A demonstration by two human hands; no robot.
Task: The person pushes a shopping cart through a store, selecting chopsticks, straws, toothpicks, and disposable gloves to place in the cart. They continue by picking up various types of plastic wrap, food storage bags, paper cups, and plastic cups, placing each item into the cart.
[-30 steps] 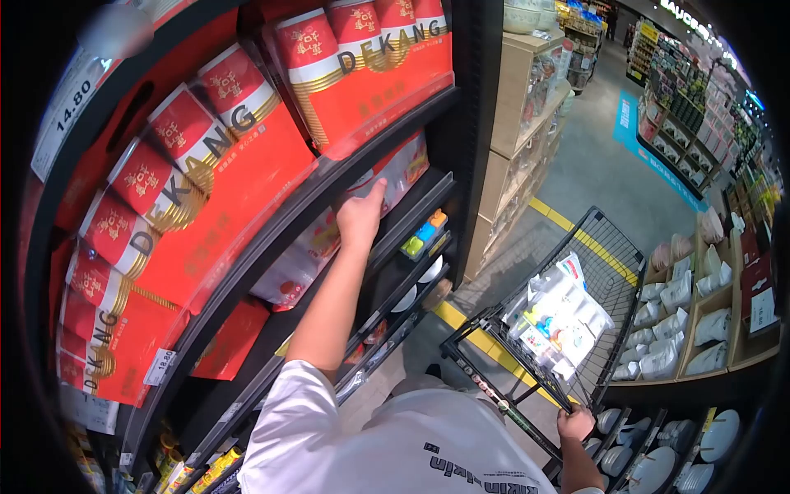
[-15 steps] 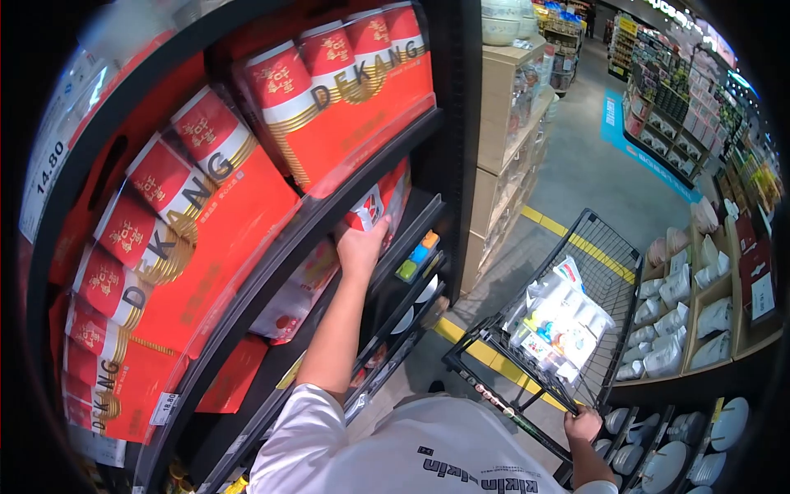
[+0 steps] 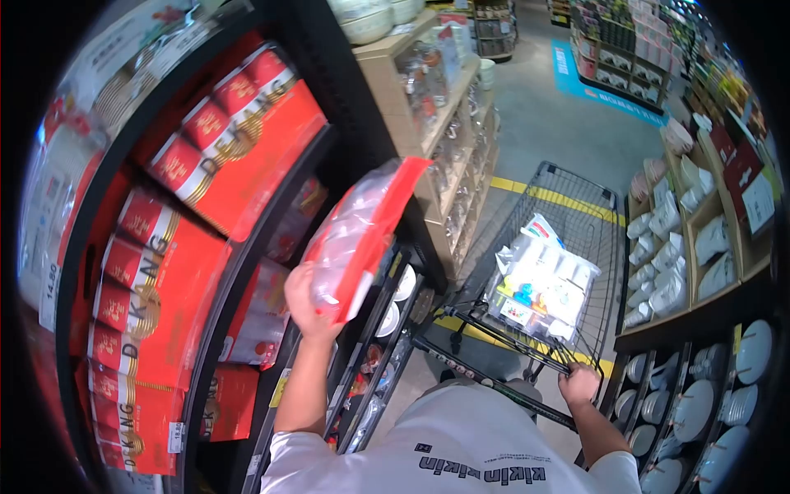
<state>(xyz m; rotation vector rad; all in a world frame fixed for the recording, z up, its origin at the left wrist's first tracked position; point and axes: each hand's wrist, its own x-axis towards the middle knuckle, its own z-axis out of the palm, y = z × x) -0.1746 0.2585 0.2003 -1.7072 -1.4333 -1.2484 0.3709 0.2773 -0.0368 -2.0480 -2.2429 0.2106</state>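
My left hand (image 3: 306, 306) grips the lower end of a red pack (image 3: 359, 239), tilted upright in front of the shelf. Its side is crinkled clear plastic over pale rounded shapes whose kind I cannot make out. My right hand (image 3: 578, 384) is closed around the black handle of a wire shopping cart (image 3: 568, 185). Inside the cart lies a large white plastic-wrapped pack (image 3: 555, 276) with coloured printing, and a smaller white bag with a blue and red print sits behind it.
To the left, a dark shelf unit holds red DEKANG boxes (image 3: 156, 329) above more plastic-wrapped packs (image 3: 262, 317). Ahead stands a wooden shelf (image 3: 448, 123) of glassware. Bowls and plates (image 3: 691, 412) line racks on the right. Grey aisle floor (image 3: 535, 123) runs forward beyond the cart.
My left hand has drawn the red pack out of the lower shelf, into the open. The view has shifted right; my right hand stays on the cart handle.
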